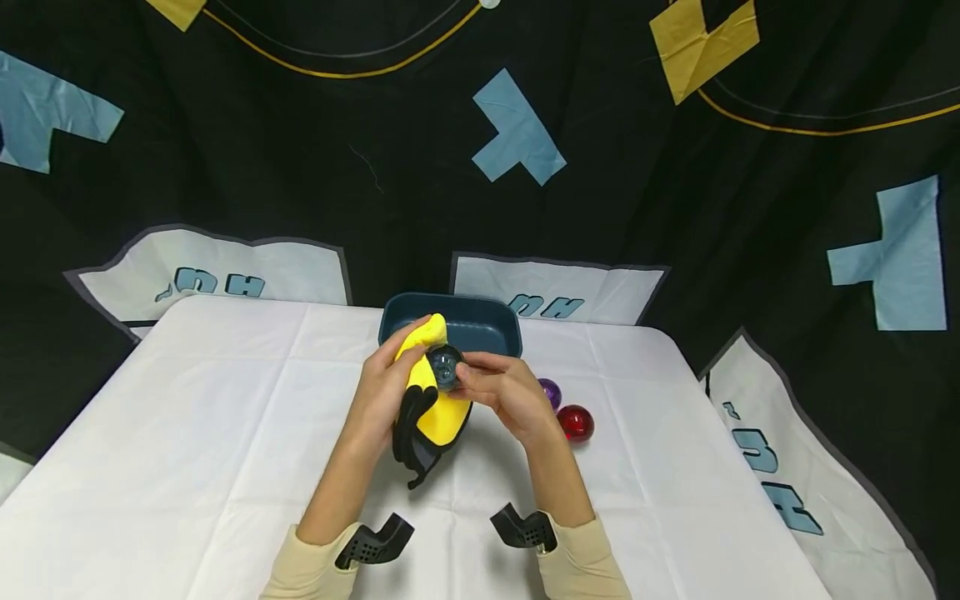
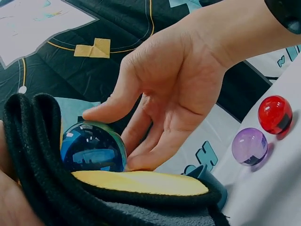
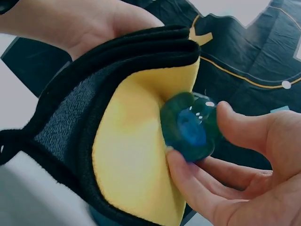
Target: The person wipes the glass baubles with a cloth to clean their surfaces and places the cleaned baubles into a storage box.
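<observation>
My left hand (image 1: 377,392) grips a folded microfiber cloth (image 1: 447,419), yellow on one face, dark grey on the other, with black edging and a hanging loop. A clear, dark blue-green ball (image 1: 446,367) rests against the yellow face. Thumb and fingers of my right hand (image 1: 513,394) pinch that ball from the right, as the right wrist view also shows. Both hands are above the table, in front of a dark blue tray (image 1: 491,321). In the left wrist view, part of the ball (image 2: 93,148) is hidden behind the cloth.
A purple clear ball (image 1: 551,392) and a red clear ball (image 1: 576,423) lie on the white-covered table (image 1: 225,433), right of my right hand. Behind the table's far edge hangs a black patterned cloth (image 1: 405,167).
</observation>
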### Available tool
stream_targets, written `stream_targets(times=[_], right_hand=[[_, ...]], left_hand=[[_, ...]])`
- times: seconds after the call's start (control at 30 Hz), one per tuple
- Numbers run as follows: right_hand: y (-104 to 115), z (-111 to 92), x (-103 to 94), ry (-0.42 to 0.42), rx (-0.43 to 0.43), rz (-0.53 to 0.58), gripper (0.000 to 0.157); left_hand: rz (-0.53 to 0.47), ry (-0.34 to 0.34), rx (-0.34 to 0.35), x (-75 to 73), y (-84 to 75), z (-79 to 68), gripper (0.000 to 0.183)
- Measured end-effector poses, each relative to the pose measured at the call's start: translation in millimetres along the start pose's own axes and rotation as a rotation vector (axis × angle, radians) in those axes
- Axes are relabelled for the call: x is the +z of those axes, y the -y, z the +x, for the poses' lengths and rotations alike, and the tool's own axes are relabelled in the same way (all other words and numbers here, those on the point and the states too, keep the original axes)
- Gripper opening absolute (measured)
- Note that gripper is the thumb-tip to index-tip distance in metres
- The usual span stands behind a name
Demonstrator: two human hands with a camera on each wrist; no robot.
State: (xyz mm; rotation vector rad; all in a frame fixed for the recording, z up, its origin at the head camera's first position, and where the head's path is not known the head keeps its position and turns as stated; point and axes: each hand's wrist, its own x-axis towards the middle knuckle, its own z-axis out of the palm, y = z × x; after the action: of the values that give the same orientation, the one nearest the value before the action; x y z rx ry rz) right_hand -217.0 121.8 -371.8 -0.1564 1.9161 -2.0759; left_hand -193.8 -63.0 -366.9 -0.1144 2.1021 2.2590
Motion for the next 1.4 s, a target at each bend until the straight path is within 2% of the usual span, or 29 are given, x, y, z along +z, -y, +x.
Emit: stream_targets(times=[0.13, 0.43, 0.53, 0.63, 0.8, 0.97, 1.2, 1.3, 1.4], right_hand=[[-1.4, 1.0, 1.1, -0.002, -0.013, -0.065, 0.041], [-0.8, -0.3, 8.7, -0.125, -0.099, -0.031, 0.036], [0.7, -2.8, 8.9, -0.106, -0.086, 0.012, 0.036], [1.8, -4.5, 8.2, -0.068, -0.072, 0.037, 0.043], [1.1, -4.0, 9.1, -0.048, -0.076, 0.016, 0.053], [-0.1, -3.1, 8.1, -0.048, -0.044, -0.042, 0.048], [1.1, -2.4, 2.1, 0.046, 0.000, -0.099, 0.043], [1.2, -2.4, 0.6, 0.012, -0.018, -0.097, 0.042], [0.9, -3.0, 1.8, -0.068, -0.064, -0.060, 0.041]], left_hand=[[-0.012, 0.009, 0.001, -1.2, -0.2, 0.4, 0.037], [-0.025, 0.012, 0.015, -3.5, 2.1, 1.2, 0.038], [-0.019, 0.015, 0.021, -3.9, 1.6, 0.9, 0.038], [-0.018, 0.010, 0.027, -4.4, 0.7, 0.9, 0.038], [-0.019, 0.009, 0.021, -4.1, 1.0, 1.1, 0.038], [-0.014, 0.012, 0.012, -2.6, 1.2, 0.2, 0.038], [-0.011, 0.013, -0.003, -0.4, 2.3, 0.5, 0.037], [-0.013, 0.018, 0.005, 2.1, 3.5, 0.7, 0.036], [-0.018, 0.018, 0.014, 4.1, 3.8, 0.5, 0.036]])
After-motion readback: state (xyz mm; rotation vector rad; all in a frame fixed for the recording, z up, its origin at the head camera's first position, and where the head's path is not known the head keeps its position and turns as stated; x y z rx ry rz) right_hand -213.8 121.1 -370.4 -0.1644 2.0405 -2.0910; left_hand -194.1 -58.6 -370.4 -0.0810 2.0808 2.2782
